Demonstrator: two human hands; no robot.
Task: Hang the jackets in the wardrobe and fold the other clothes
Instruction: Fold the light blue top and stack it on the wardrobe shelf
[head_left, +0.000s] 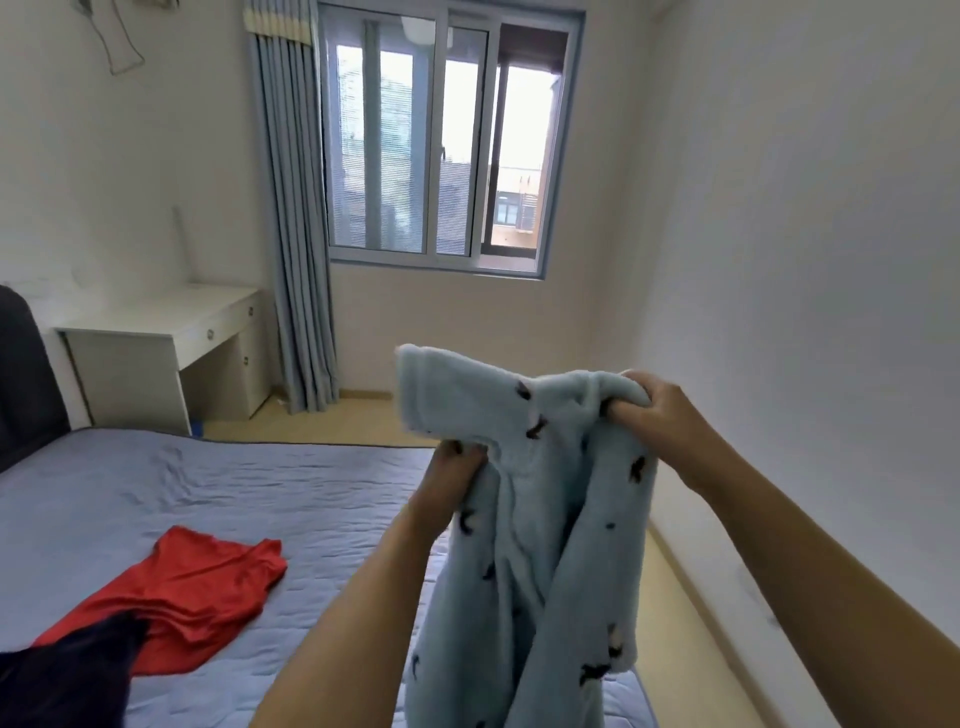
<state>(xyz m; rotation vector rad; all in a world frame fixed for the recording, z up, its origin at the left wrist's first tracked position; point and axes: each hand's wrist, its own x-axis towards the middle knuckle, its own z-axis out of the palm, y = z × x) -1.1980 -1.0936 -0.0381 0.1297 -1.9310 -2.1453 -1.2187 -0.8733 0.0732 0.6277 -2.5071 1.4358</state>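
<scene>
I hold up a light blue fleece jacket (540, 509) with small dark prints; it hangs in front of me over the bed's right side. My left hand (457, 467) grips it near the collar from below. My right hand (654, 410) grips a bunched fold at the top right. A sleeve or collar flap sticks up to the left. A red garment (197, 587) lies spread on the blue-grey bed (260, 493). A dark navy garment (67, 670) lies over its lower left edge. No wardrobe is in view.
A white desk (171, 332) stands beyond the bed at the left wall, next to a blue-grey curtain (296, 249) and a window (441, 140). A dark headboard (21, 374) is at far left. Wooden floor runs between the bed and the right wall.
</scene>
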